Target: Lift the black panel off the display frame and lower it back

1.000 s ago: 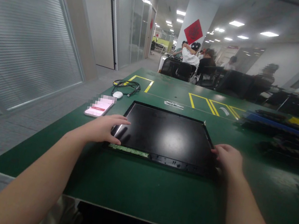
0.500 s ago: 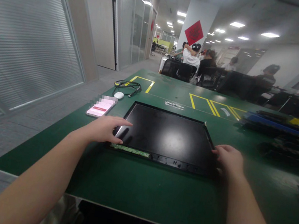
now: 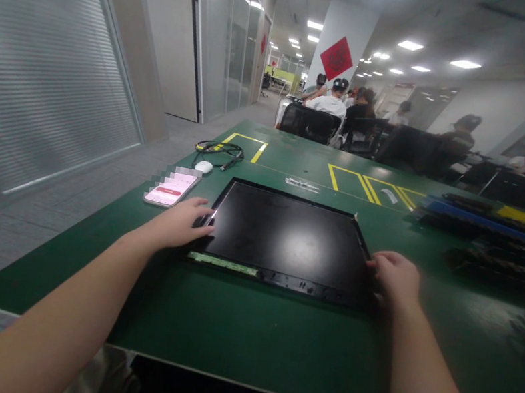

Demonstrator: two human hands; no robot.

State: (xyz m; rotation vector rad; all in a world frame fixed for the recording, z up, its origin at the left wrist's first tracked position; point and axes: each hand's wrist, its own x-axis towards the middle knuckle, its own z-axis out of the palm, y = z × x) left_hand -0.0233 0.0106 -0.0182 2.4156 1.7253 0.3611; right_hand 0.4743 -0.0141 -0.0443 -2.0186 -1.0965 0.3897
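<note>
We had a black-framed display panel (image 3: pixel 281 230) lying flat on the green desk (image 3: pixel 238 334), glossy side up, at the centre of our clock face, with twelve pointing away from us. A strip of green circuit board (image 3: pixel 223 263) was exposed along its near edge at seven o'clock. We judged the panel thin, stiff and light for its breadth, its smooth face likely slippery and easily cracked or smudged. The frame's sides at nine and three looked the best holds; we would have kept pressure off the glossy face and fingers clear of the board.

At nine o'clock our left hand (image 3: pixel 207 219) was spread, thumb well apart from the fingers, tips right at the panel's side and gripping nothing that we could see. At three our right hand (image 3: pixel 370 261) had its fingers curled in, fingertips touching the frame's edge; its underside was hidden, so we couldn't tell whether it truly pinched.

Farther out, a phone (image 3: pixel 170 191) lay at ten o'clock, with a white rounded object (image 3: pixel 203 167) and a coiled black cable (image 3: pixel 232 154) beyond it. A blurred stack of dark parts (image 3: pixel 515 231) sat toward two.
</note>
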